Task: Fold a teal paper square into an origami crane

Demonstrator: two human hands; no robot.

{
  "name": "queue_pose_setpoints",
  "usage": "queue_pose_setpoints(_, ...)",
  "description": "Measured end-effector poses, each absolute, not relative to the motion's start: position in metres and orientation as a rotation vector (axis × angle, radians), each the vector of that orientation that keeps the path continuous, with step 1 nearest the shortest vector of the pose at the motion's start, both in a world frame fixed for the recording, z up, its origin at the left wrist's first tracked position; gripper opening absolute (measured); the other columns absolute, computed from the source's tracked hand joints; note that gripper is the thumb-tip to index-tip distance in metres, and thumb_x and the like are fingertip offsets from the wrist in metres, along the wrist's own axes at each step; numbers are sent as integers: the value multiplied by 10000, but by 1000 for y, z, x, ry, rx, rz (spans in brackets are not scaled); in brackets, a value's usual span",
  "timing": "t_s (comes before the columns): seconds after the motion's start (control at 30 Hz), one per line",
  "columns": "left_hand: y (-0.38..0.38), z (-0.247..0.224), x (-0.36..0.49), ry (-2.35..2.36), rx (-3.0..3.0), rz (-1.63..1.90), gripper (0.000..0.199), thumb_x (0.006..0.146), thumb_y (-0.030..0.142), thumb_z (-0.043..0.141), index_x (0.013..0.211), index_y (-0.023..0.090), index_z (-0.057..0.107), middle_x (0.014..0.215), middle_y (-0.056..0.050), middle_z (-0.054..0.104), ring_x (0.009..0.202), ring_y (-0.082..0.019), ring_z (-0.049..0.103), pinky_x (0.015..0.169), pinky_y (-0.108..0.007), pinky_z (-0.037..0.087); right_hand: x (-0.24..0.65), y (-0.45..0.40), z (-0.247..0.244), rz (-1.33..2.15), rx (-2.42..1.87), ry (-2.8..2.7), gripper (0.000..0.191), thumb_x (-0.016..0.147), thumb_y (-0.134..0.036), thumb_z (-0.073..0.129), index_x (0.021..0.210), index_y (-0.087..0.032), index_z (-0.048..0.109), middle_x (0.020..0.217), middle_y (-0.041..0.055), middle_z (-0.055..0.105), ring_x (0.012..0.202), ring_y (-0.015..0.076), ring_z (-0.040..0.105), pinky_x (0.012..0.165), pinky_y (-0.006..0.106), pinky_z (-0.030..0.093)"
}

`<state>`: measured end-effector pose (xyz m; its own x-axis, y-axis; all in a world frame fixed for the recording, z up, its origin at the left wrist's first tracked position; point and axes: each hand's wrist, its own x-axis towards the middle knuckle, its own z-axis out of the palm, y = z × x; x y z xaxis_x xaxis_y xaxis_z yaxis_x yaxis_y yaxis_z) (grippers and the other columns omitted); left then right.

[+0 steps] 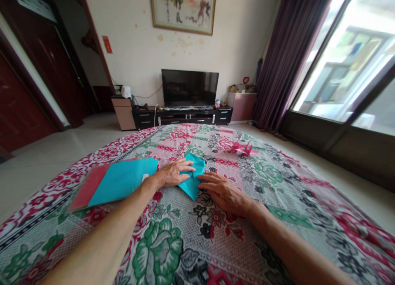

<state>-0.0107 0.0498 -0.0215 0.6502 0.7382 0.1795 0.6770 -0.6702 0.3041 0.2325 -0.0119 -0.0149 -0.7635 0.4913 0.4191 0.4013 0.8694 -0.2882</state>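
Note:
A folded sheet of blue origami paper [195,182] lies on the flowered tablecloth [191,244] in front of me. My left hand [174,172] rests on its left side, fingers stretched out flat over the paper. From the right, my right hand [225,192] touches the paper's right edge with its fingertips, the fingers extended and the palm low over the cloth. Left of my left hand sits a clear packet of blue and red paper sheets [123,180], partly covered by my left forearm. Pink folded paper figures [243,148] stand farther off to the right.
Beyond the round table, a television [190,88] stands on a low black cabinet [185,117]. A purple curtain [277,58] and a large window [345,62] are on the right. Dark red doors [46,50] are on the left.

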Motion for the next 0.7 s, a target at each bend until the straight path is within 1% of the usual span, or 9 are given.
queue_pose_setpoints(0.1,49,-22,-10,1187,2654,405,344,820,253,528,1157,259,595,1379,-27,460,1307,-206,347,1098,-398,252,232,-13,-14,252,-645,-2568,429,832,-64,384,1166,-255,571,1303,34,505,1190,183,451,1002,416,403)
queue_pose_setpoints(0.23,51,-23,-10,1167,2647,404,345,817,236,527,1153,275,594,1387,-8,450,1308,-197,345,1102,-388,241,232,-12,-15,243,-651,-2592,454,802,-52,404,1168,-260,575,1323,28,491,1200,195,443,1012,427,388)
queue_pose_setpoints(0.37,50,-21,-10,1178,2598,397,341,809,227,533,1139,279,605,1395,7,439,1326,-220,311,1095,-402,258,231,-12,-18,244,-667,-2597,466,794,-59,422,1192,-260,559,1316,28,503,1210,202,434,1028,443,361)
queue_pose_setpoints(0.47,46,-18,-9,1192,2561,404,345,808,223,525,1137,285,608,1397,18,436,1334,-230,295,1097,-418,255,230,-15,-18,252,-685,-2591,453,825,-77,407,1227,-251,523,1306,35,515,1209,198,433,1024,454,355)
queue_pose_setpoints(0.57,45,-16,-7,1206,2531,432,362,794,215,527,1142,276,610,1379,6,460,1326,-229,313,1099,-406,256,228,-21,-16,252,-702,-2597,407,857,-107,397,1227,-231,515,1301,46,521,1209,195,431,1015,452,352)
queue_pose_setpoints(0.7,46,-18,-7,1213,2527,526,375,760,214,556,1127,257,623,1344,-10,499,1289,-220,376,1087,-368,288,226,-27,-14,230,-739,-2604,369,877,-139,396,1203,-244,532,1304,34,521,1215,201,423,1015,453,341)
